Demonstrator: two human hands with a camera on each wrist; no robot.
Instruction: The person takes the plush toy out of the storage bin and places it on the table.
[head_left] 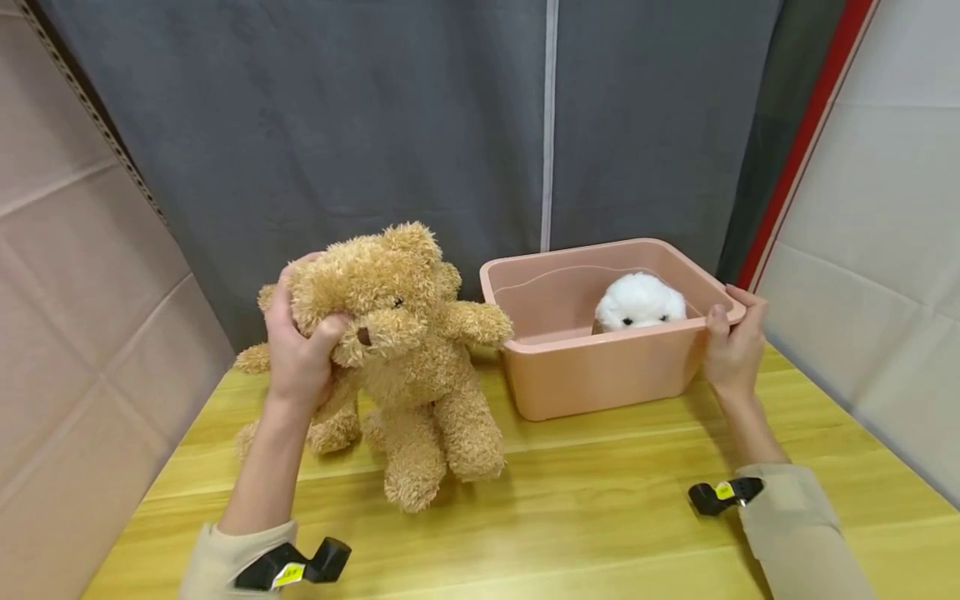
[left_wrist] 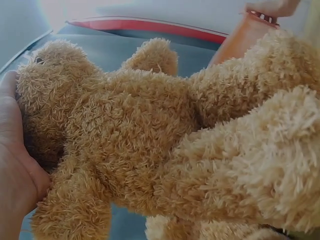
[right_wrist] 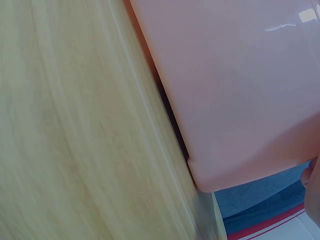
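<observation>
The left hand point(head_left: 300, 350) grips the head of a tan teddy bear point(head_left: 405, 367), thumb pressed at its muzzle, holding it upright at centre left of the frame, feet on the wooden table point(head_left: 600, 500). The right hand point(head_left: 733, 346) pinches the right rim of a pink plastic tub point(head_left: 592, 375) right of centre; a white plush toy point(head_left: 639, 302) sits inside

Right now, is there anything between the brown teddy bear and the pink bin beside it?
Nothing visible stands on the table between the teddy bear and the pink bin. The left hand grips the bear's head, the right hand holds the bin's rim. A white plush toy already lies inside the bin.
</observation>
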